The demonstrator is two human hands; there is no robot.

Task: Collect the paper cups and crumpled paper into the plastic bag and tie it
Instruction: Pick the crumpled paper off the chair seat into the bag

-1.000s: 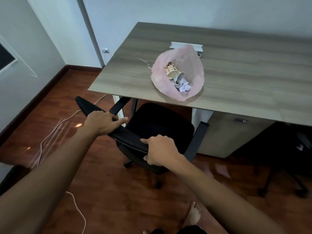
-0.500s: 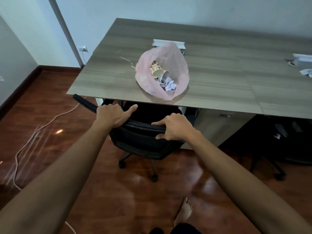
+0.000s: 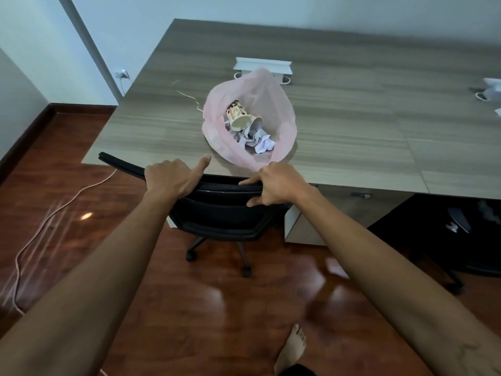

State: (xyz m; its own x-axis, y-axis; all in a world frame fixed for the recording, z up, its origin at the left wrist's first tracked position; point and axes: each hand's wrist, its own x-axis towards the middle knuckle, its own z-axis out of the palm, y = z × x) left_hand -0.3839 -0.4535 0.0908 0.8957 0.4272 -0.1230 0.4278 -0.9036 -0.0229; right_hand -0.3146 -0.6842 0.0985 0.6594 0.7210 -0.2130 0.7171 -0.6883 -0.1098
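A pink plastic bag [image 3: 282,109] lies open on the wooden desk [image 3: 352,137], near its front edge. Inside it I see paper cups [image 3: 240,119] and crumpled paper [image 3: 261,143]. My left hand [image 3: 170,179] and my right hand [image 3: 279,185] both grip the top edge of a black office chair's backrest [image 3: 225,213], just in front of the desk. The chair's seat is under the desk. The bag's mouth is untied.
A white cable box [image 3: 261,66] sits on the desk behind the bag, with a thin wire [image 3: 187,96] to its left. White items [image 3: 490,90] lie at the desk's right edge. A cord [image 3: 54,213] runs across the wooden floor. My bare foot [image 3: 292,346] stands below.
The chair has been pushed forward and under the desk, with both hands still on its backrest. The view has moved closer to the desk and the bag.
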